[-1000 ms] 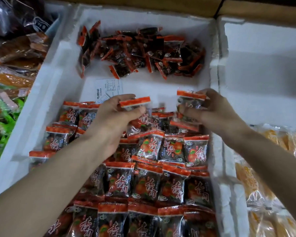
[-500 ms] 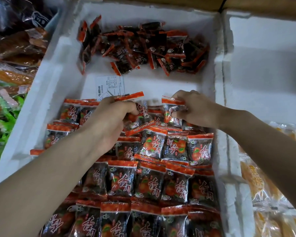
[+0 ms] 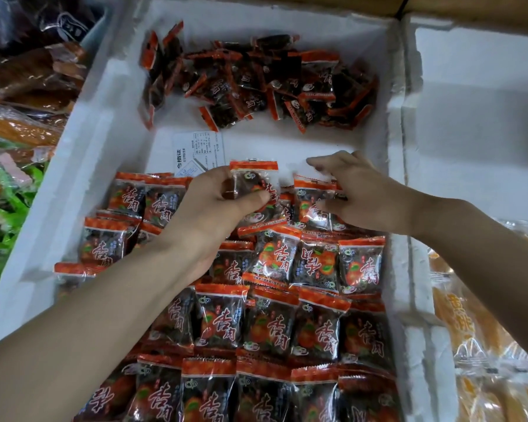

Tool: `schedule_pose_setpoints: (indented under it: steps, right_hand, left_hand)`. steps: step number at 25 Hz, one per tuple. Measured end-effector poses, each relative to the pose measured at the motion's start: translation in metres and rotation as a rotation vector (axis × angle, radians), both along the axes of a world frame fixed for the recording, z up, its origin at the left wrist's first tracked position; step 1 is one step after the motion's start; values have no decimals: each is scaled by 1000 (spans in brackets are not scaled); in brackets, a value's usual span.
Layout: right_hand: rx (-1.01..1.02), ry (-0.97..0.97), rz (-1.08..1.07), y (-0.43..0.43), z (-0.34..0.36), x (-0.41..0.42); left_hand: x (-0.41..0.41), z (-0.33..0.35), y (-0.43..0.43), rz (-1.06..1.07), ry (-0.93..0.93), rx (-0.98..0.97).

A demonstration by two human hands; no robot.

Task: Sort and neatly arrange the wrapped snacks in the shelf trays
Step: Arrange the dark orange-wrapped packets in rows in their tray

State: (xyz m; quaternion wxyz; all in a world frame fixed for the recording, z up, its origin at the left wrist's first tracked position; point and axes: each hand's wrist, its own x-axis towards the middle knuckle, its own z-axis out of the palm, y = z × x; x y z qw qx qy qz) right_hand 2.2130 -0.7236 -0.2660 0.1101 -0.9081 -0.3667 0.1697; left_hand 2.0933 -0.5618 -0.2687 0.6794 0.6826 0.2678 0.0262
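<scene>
A white polystyrene foam tray [image 3: 104, 153] holds two groups of orange-and-black wrapped snacks. A loose heap [image 3: 256, 83] lies jumbled against the tray's far wall, and overlapping neat rows [image 3: 275, 324] fill its near half, face up with their orange seals toward the far wall. Between the two groups, on the tray's bare white floor, lies a printed paper slip [image 3: 200, 150].

The left hand [image 3: 214, 208] reaches over the tray's near rows and pinches one orange-topped snack packet [image 3: 253, 181] between thumb and fingers. The packet stands upright above the farthest row, its seal uppermost. The right hand [image 3: 363, 193] comes in over the tray's right wall. Its fingers curl over the top of a second packet [image 3: 313, 199] with the thumb below, gripping it at the far end of the rows, just beside the left hand's packet.

Both forearms cross above the tray's near rows and hide some of the packets there. Beyond the tray's right wall stands another white foam box [image 3: 470, 117], with yellow wrapped snacks [image 3: 457, 324] nearer the viewer. Beyond the tray's left wall lie clear bags of brown and orange food [image 3: 22, 86]
</scene>
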Motion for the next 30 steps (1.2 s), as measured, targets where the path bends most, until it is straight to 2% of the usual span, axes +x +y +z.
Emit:
schedule_pose_setpoints:
  steps: [2, 3, 5, 9, 13, 14, 16, 18, 20, 24, 30]
  right_hand:
    - [266, 103, -64, 5, 9, -10]
    - [386, 220, -96, 9, 16, -16]
    - [466, 373, -74, 17, 25, -27]
    - [372, 292, -24, 22, 26, -19]
    - [453, 118, -233, 18, 18, 7]
    - [505, 85, -285, 19, 15, 11]
    - [550, 55, -349, 23, 9, 16]
    - [499, 53, -332, 29, 5, 16]
    - [387, 68, -246, 37, 3, 14]
    - [285, 129, -152, 39, 1, 15]
    - [192, 106, -19, 41, -8, 14]
  left_hand:
    - [0, -1, -4, -42, -18, 50]
    - [0, -2, -5, -49, -32, 59]
    - [1, -3, -7, -51, -58, 81]
    - [-1, -11, -10, -85, -113, 225]
    - [-5, -19, -4, -99, -151, 351]
    - [-7, -17, -3, -149, -133, 442]
    - [-10, -18, -2, -373, -58, 759]
    - [-12, -23, -3, -635, 8, 1116]
    - [-11, -28, -3, -721, -2, 1284]
    - [-14, -35, 0, -645, -66, 1204]
    - [-17, -43, 0, -603, -185, 1186]
